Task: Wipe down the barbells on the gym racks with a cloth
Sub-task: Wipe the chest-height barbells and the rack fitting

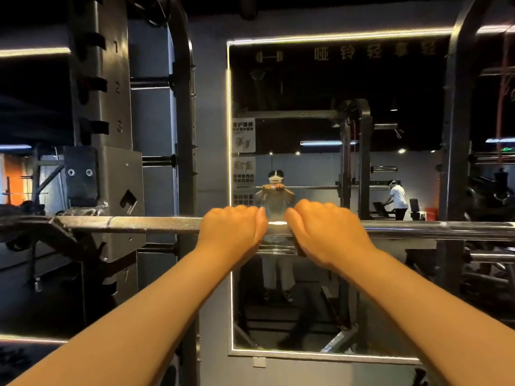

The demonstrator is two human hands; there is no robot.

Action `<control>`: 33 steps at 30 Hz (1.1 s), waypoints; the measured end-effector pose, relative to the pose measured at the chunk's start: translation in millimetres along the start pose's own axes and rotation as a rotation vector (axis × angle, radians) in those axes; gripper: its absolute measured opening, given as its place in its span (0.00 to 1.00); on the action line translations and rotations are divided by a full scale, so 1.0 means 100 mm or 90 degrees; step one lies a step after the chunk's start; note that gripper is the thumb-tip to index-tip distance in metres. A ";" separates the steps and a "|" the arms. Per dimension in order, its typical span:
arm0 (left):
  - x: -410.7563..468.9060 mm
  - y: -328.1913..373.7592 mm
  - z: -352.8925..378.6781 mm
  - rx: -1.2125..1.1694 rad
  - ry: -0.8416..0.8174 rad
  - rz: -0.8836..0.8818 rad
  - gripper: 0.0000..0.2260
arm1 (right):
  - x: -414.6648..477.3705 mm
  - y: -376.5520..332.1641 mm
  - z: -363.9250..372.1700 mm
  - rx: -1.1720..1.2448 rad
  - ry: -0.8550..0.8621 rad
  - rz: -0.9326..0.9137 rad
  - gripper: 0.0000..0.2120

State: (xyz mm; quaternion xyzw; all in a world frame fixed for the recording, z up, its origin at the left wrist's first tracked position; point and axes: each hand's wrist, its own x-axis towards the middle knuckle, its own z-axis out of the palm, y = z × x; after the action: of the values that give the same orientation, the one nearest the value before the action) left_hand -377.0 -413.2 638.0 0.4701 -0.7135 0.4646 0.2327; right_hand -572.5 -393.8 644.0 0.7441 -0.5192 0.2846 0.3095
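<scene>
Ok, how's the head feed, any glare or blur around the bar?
Head view: dim room, bright LED strip edging the mirror; white hotspot on the barbell between left hand and right hand; the right hand looks slightly motion-blurred; rack uprights bow at the frame edges.

Dim, glare on barbell (277, 224), warped edges

Bare left hand (232, 232), right hand (328, 232)

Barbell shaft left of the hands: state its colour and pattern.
The barbell shaft is silver-grey metal with fine knurling; the head view shows it best.
</scene>
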 end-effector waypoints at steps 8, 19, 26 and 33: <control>-0.02 0.10 0.21 -0.050 0.167 -0.097 0.17 | -0.45 -0.22 0.38 -0.016 0.147 0.044 0.28; 0.00 0.10 0.26 -0.128 0.216 -0.122 0.22 | 0.05 -0.26 0.05 -0.018 0.092 0.089 0.19; -0.02 0.11 0.24 -0.098 0.215 -0.108 0.18 | -0.48 -0.39 0.49 -0.076 0.135 0.018 0.33; 0.01 0.09 0.26 -0.121 0.235 -0.105 0.20 | 0.04 -0.20 0.04 -0.002 0.086 0.027 0.21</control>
State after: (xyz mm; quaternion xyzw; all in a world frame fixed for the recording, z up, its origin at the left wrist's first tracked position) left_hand -382.3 -435.5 622.4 0.4098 -0.6582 0.4527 0.4403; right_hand -551.5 -393.8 640.4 0.7114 -0.5131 0.3400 0.3393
